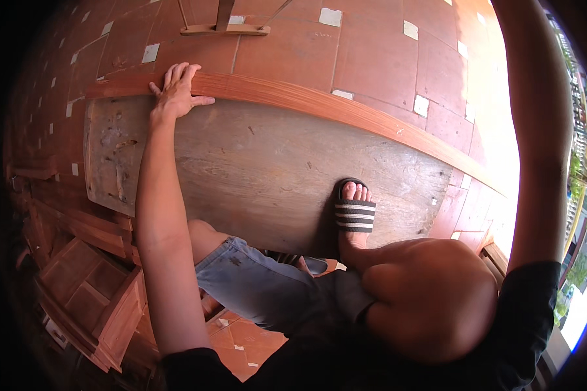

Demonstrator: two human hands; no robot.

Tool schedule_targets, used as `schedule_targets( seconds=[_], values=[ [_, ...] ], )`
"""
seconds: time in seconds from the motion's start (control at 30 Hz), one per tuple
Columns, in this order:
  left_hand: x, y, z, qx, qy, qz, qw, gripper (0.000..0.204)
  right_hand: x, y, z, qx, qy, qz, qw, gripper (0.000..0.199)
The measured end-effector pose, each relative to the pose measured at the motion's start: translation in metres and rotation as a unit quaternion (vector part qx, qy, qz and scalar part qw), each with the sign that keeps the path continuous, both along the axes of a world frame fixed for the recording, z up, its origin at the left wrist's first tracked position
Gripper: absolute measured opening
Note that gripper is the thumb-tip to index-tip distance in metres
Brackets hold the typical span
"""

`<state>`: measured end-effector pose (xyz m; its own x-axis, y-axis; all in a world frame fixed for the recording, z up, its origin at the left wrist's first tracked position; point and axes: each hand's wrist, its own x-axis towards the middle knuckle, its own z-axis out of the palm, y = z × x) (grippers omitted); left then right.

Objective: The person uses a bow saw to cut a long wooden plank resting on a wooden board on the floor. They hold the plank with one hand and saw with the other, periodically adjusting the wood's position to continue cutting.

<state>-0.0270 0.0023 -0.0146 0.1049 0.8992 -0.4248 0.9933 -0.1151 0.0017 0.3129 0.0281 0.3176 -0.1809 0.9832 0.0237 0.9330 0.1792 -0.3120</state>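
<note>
Wood strip point(306, 99) lies under L fingers point(190, 72), nr its L end.

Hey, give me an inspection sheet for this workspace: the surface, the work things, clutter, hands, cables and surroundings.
Surface: worn, stained wooden board, with a foot in a striped sandal on it.
Job's things: long reddish wooden strip along the board's far edge.
Clutter: wooden furniture-like pieces at lower left; a wooden stand-like piece at the top.
Hands: left hand spread over the strip near its left end; right hand out of view, its forearm running out at the top.
Cables: nothing seen.
Surroundings: reddish tiled floor with small white insets; bright light and greenery at right.
</note>
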Motion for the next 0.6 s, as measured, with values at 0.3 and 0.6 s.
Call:
schedule_targets(
  seconds=[0.3,0.6],
  values=[
    [0.011,-0.007,-0.001,0.052,-0.084,-0.025,0.995,0.098,-0.052,-0.073,0.024,0.014,-0.018,-0.038,0.999,0.031],
    [-0.009,-0.007,-0.012,0.082,-0.081,-0.020,0.993,0.102,-0.087,-0.066,0.025,0.019,-0.018,-0.003,1.000,0.028]
  ],
)
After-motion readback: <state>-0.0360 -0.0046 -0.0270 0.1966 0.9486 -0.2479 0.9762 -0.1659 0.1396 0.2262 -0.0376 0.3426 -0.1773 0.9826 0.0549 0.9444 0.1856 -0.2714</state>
